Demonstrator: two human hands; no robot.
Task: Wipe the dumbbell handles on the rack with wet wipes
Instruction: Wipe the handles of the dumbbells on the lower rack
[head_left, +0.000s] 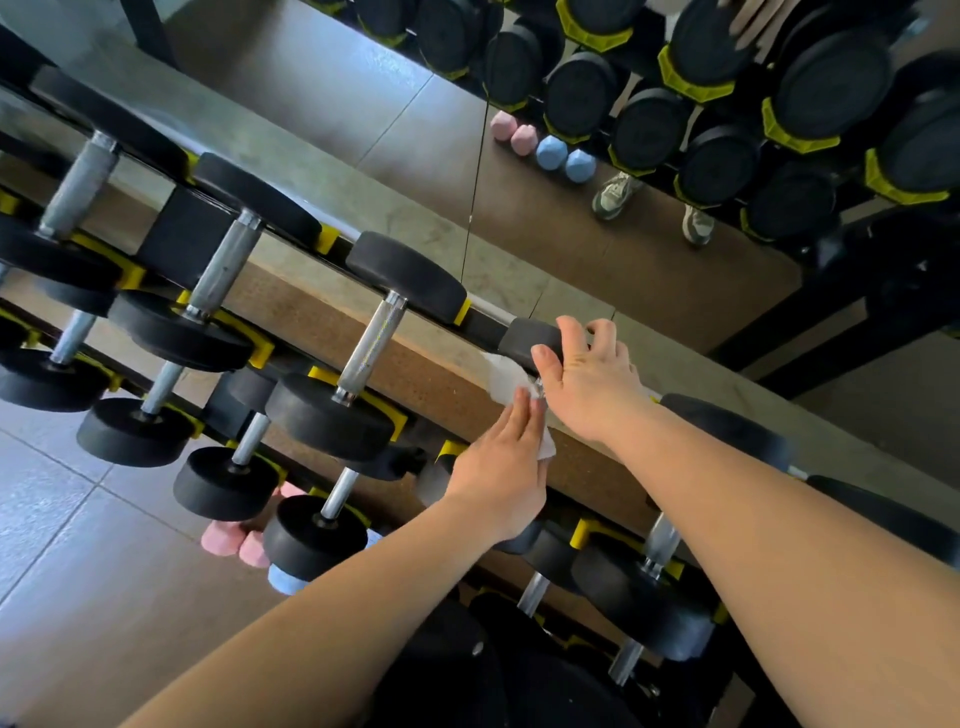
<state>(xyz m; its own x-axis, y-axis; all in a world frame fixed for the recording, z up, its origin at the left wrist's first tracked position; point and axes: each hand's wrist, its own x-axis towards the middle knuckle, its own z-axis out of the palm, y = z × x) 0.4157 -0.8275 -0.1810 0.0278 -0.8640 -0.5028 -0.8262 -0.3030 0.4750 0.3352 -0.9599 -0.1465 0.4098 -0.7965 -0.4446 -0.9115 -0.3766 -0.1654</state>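
The right hand (587, 379) grips the far black end of a dumbbell (527, 340) on the rack (488, 326), with the thumb on its face and the fingers curled over its rim. Just below that grip the white wet wipe (506, 379) covers the handle, and the left hand (498, 473) lies on it with fingers nearly straight; whether its thumb clamps the wipe underneath cannot be told. Left of the grip, bare steel handles (371, 343) stand in a row
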